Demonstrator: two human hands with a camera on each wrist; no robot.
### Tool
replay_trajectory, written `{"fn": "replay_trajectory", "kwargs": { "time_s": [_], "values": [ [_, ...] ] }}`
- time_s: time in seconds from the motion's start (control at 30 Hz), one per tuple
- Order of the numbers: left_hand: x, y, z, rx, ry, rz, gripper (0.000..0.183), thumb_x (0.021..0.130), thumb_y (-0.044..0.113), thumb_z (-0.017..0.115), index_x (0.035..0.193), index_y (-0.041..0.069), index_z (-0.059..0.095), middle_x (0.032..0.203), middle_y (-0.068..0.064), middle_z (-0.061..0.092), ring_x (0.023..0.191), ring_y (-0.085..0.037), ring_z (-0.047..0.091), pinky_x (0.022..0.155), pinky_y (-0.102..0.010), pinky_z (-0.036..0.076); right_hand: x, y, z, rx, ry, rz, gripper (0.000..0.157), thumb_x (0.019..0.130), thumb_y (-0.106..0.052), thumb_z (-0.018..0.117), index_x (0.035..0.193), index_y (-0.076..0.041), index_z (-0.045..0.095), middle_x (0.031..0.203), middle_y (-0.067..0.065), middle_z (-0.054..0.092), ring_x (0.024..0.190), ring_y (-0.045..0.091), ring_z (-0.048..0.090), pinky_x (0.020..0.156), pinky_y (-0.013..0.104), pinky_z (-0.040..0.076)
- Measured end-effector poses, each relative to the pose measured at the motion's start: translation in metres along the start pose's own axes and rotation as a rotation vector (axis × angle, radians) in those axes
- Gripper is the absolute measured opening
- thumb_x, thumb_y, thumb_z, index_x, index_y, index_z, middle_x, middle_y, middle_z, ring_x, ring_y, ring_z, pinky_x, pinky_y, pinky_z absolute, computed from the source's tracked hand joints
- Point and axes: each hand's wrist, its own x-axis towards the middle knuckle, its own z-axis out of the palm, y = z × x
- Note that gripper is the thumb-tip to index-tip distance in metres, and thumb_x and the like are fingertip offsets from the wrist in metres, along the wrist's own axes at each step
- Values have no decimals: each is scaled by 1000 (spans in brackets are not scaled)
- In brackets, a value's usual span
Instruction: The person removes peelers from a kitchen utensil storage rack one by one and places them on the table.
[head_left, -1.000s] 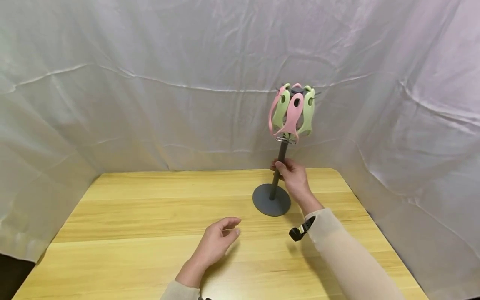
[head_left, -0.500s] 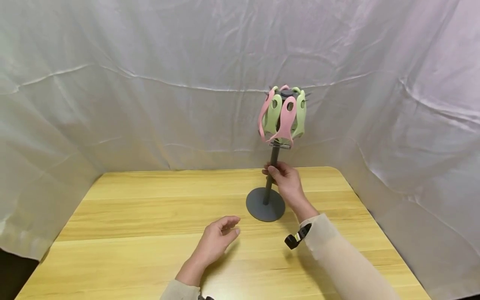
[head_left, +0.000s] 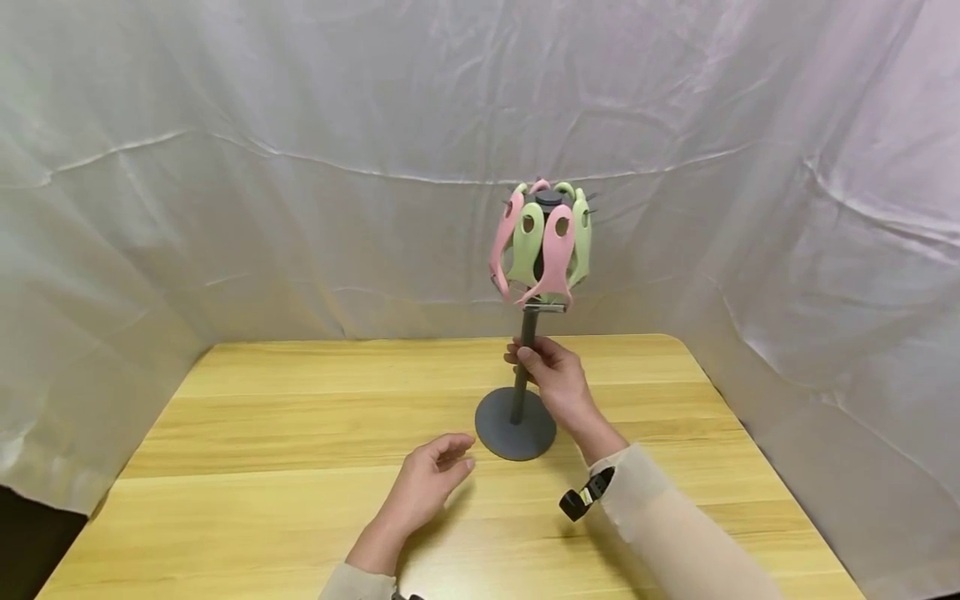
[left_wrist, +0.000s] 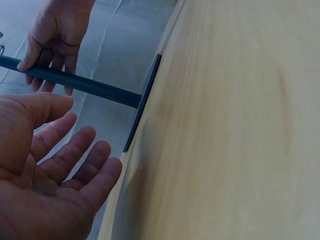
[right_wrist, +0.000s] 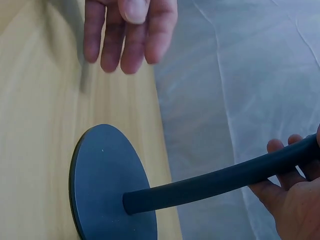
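Observation:
A dark grey display stand with a round base (head_left: pixel 498 425) and a slim pole (head_left: pixel 529 325) stands right of the table's middle. Around its top hang several pink peelers (head_left: pixel 557 254) and green peelers (head_left: pixel 527 242), by the holes in their handles, metal blades down. My right hand (head_left: pixel 561 379) grips the pole below the peelers, thumb on the near side, as the right wrist view also shows at the pole (right_wrist: pixel 210 187). Left of the base, my left hand (head_left: pixel 423 479) holds nothing; its fingers (left_wrist: pixel 80 150) are relaxed and slightly bent, palm toward the stand.
The wooden table (head_left: pixel 285 417) has a rounded far right corner. A pale grey curtain (head_left: pixel 337 225) hangs behind it and along both sides. A small black camera (head_left: pixel 576 503) is strapped at my right wrist, near the sleeve (head_left: pixel 675 517).
My right hand has brought the stand, peelers and all, to the left and nearer to me, its base now close to my left fingertips. The left hand has barely moved.

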Motion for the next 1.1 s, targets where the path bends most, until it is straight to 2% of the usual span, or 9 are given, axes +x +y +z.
{"fn": "replay_trajectory", "kwargs": {
  "time_s": [0.13, 0.47, 0.63, 0.77, 0.97, 1.1],
  "values": [
    [-2, -2, -3, 1, 17, -4, 36, 103, 21, 70, 134, 5, 69, 137, -15, 69, 129, -35, 65, 108, -44, 54, -3, 0, 8, 6, -23, -1, 33, 108, -21, 62, 133, 1, 67, 134, 25, 69, 120, 26, 73, 104, 43, 57],
    [-4, -3, -10, 18, 29, -25, 37, 103, 23, 69, 136, 7, 68, 138, -12, 69, 128, -32, 66, 106, -41, 55, -7, -2, 19, 4, -80, -36, 32, 109, -18, 61, 135, 0, 66, 129, 24, 72, 121, 34, 72, 105, 46, 56],
    [-3, -3, -10, 10, 38, -29, 35, 103, 21, 70, 135, 6, 69, 137, -13, 70, 128, -32, 66, 106, -43, 55, -8, -2, 24, -23, -85, -65, 29, 108, -17, 62, 130, 0, 66, 124, 22, 73, 119, 35, 73, 103, 43, 58],
    [-4, -3, -10, 1, 38, -24, 33, 103, 18, 70, 134, 5, 69, 136, -14, 70, 128, -33, 66, 106, -44, 55, -9, -3, 26, -31, -79, -58, 28, 105, -11, 65, 131, 1, 66, 125, 22, 73, 119, 35, 73, 103, 39, 58],
    [-4, -2, -9, -15, 40, -16, 32, 102, 16, 70, 132, 4, 70, 135, -16, 70, 128, -34, 66, 106, -44, 55, -9, -3, 24, -58, -124, -63, 39, 100, 7, 65, 138, 1, 62, 133, 27, 68, 124, 38, 70, 101, 35, 58],
    [-3, -2, -9, -12, 39, -15, 32, 102, 16, 70, 131, 4, 70, 134, -15, 71, 127, -34, 66, 106, -44, 55, -8, -2, 23, -77, -152, -94, 48, 99, 9, 64, 146, -3, 59, 138, 25, 66, 125, 39, 69, 100, 37, 59]
  ]
}}
